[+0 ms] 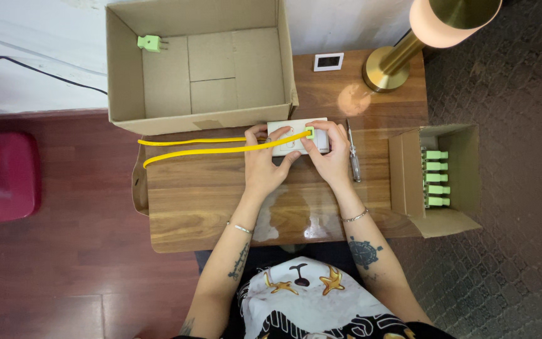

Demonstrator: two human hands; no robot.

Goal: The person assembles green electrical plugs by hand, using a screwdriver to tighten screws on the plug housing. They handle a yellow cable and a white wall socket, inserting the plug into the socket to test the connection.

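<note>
— While both hands press on the white power strip [296,136] at the wooden table's [208,201] far edge, what might slip?

— The green plug [309,132]; the right hand [332,157] pinches it, the left hand [265,164] clamps the strip. A skewed push could bend prongs, and the yellow cable [208,146] may tug sideways.

— Anything crowding?

— Large cardboard box [199,63] behind, small box of plugs [437,179], screwdriver [353,154] right beside

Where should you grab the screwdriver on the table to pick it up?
Probably by the clear handle end of the screwdriver, coming from above: it lies flat, pointing away, beside the right hand, and its thin metal shaft offers less to hold than the thicker handle.
</note>
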